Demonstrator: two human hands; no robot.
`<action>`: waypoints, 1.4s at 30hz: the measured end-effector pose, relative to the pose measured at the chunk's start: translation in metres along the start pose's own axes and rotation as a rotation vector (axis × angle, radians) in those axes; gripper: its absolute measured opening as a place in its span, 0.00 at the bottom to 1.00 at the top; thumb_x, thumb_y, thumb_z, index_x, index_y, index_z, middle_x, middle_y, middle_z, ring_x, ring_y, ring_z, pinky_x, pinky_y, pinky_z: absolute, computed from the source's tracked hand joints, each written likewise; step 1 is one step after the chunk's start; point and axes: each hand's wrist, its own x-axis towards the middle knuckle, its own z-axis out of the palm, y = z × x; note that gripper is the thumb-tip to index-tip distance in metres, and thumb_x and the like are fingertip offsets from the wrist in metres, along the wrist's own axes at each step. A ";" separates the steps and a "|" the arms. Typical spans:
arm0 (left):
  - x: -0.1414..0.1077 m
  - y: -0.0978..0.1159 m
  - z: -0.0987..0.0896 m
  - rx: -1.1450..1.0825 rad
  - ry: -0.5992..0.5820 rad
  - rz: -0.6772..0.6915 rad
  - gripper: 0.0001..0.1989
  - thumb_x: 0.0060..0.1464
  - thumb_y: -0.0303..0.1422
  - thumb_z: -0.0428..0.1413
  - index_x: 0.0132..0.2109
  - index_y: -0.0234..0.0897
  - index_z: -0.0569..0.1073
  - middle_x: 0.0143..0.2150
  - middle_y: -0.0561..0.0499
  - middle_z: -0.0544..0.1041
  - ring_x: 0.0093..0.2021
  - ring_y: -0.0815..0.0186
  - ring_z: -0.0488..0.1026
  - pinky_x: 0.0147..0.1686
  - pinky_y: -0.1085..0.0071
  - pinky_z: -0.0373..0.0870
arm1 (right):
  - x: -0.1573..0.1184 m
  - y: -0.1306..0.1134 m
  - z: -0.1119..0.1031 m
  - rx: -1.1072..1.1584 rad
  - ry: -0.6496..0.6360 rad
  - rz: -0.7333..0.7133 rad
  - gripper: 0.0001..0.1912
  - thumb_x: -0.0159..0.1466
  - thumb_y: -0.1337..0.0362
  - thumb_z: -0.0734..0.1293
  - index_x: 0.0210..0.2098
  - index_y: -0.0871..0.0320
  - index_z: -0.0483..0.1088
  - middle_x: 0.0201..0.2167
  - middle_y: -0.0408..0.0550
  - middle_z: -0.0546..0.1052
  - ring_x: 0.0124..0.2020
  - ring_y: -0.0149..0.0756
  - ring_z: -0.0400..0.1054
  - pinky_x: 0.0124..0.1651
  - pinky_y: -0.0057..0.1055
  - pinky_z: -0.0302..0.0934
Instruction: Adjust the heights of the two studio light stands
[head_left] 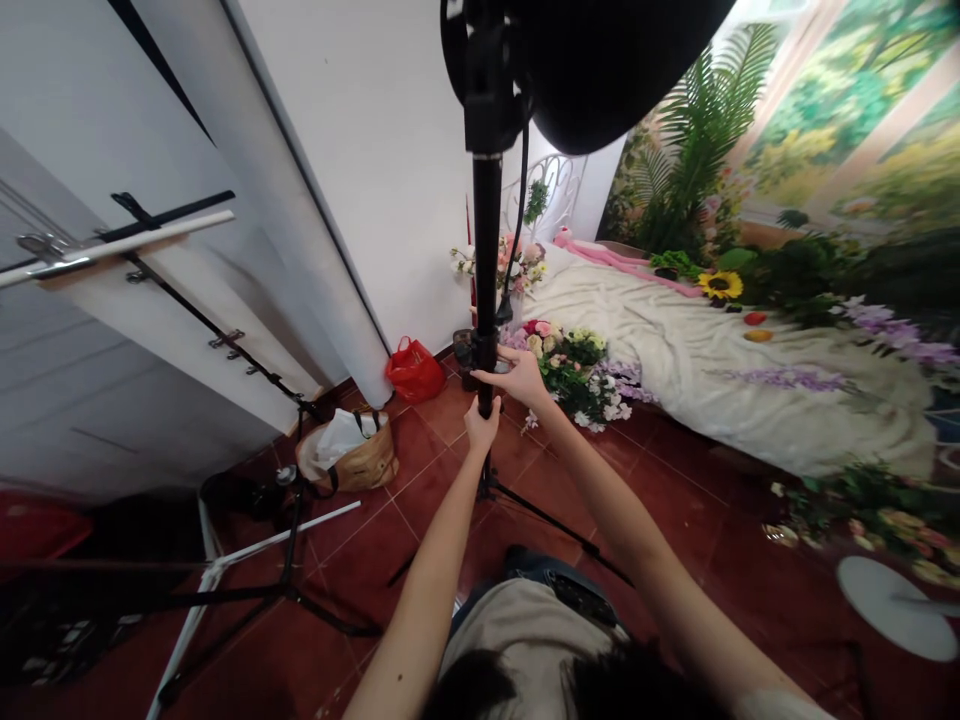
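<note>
A black light stand rises upright in front of me, topped by a large black lamp shade. Low on its pole, my left hand is closed around the tube. Just above it, my right hand reaches in from the right, with thumb and fingers curled against the pole near a dark collar. The far side of that grip is hidden. A black cable hangs beside the pole, and the stand's legs spread over the floor.
A flower bunch lies right of the pole, against a bed with a cream blanket. To the left are a red bag, a tan bag and another black stand. A round white base stands at lower right.
</note>
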 end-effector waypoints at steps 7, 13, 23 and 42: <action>-0.001 0.004 0.000 0.025 0.018 0.001 0.19 0.51 0.48 0.54 0.39 0.36 0.74 0.32 0.46 0.77 0.35 0.62 0.74 0.39 0.70 0.68 | 0.026 -0.030 -0.008 0.063 0.001 -0.073 0.27 0.48 0.51 0.73 0.42 0.64 0.75 0.39 0.49 0.78 0.40 0.39 0.73 0.48 0.34 0.68; 0.002 0.003 0.004 -0.031 0.042 -0.026 0.19 0.49 0.48 0.55 0.37 0.36 0.75 0.31 0.46 0.77 0.35 0.61 0.74 0.37 0.70 0.68 | 0.021 -0.043 -0.001 0.061 0.097 -0.048 0.26 0.51 0.52 0.72 0.45 0.62 0.73 0.42 0.49 0.78 0.43 0.39 0.73 0.50 0.35 0.67; 0.006 0.004 0.011 -0.165 0.046 -0.005 0.20 0.48 0.49 0.55 0.26 0.34 0.71 0.22 0.50 0.70 0.23 0.69 0.67 0.24 0.74 0.61 | 0.021 -0.037 -0.010 -0.076 0.101 -0.114 0.29 0.53 0.53 0.72 0.50 0.60 0.71 0.43 0.47 0.77 0.46 0.40 0.72 0.52 0.34 0.65; 0.010 0.000 0.013 -0.233 0.016 -0.016 0.19 0.44 0.47 0.59 0.28 0.33 0.73 0.26 0.47 0.75 0.27 0.66 0.71 0.27 0.73 0.65 | -0.109 0.153 -0.012 -0.471 -0.242 0.088 0.23 0.68 0.62 0.53 0.62 0.54 0.57 0.62 0.52 0.60 0.62 0.40 0.55 0.63 0.45 0.51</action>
